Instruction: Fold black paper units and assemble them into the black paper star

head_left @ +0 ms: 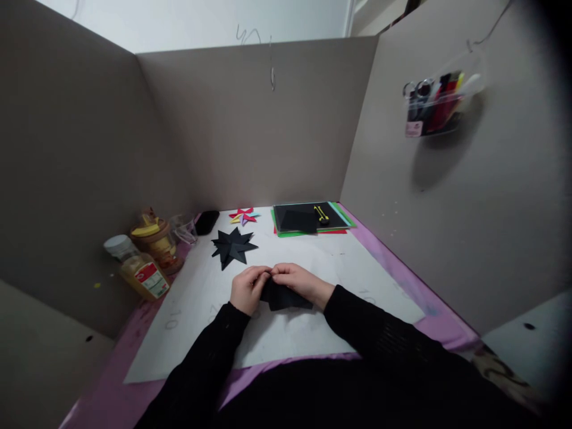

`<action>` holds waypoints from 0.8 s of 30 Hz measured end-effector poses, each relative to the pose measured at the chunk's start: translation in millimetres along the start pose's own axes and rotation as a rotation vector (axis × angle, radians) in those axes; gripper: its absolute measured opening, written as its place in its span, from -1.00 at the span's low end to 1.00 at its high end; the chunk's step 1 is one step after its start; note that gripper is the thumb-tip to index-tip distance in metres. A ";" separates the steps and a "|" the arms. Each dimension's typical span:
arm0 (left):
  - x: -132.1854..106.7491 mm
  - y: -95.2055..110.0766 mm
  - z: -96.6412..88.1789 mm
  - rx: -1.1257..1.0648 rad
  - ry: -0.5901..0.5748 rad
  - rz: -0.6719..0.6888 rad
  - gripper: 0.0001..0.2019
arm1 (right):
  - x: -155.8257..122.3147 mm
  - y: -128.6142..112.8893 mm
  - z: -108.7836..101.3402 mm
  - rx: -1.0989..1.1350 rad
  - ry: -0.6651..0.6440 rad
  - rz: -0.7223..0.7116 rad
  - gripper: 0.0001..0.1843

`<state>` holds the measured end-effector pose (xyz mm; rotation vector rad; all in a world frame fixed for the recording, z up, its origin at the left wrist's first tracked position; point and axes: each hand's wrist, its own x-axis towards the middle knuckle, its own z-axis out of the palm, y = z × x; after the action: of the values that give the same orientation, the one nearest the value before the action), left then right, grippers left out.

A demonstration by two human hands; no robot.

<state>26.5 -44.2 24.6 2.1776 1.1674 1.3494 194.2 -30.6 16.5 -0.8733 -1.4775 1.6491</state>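
As the left hand [247, 290] and the right hand [298, 279] meet above a white sheet [187, 351], both pinch a piece of black paper [286, 301].

Thumbs and fingers grasp the paper close together near its top, seemingly to control one small section, while the rest spreads below the right hand; whether it touches the white sheet is unclear. Just beyond lies a black paper star [233, 244], with a smaller multicoloured star [243, 217] behind it, both apparently set there to leave working room. A yellow cutter [320, 214] rests on the coloured paper stack [337, 223] at the far side, probably parked within reach. To the left, an amber bottle [140, 277] sits near the grey panel [80, 149], likely clear of the arms.
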 end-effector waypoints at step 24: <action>5.4 -3.1 -3.0 -0.930 -0.384 -0.734 -0.61 | -6.9 -16.2 -11.2 -0.502 0.086 -0.252 -0.94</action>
<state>23.6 -38.5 27.3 1.0989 0.8009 0.8221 208.6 -30.1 31.6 -0.9587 -1.8903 1.0588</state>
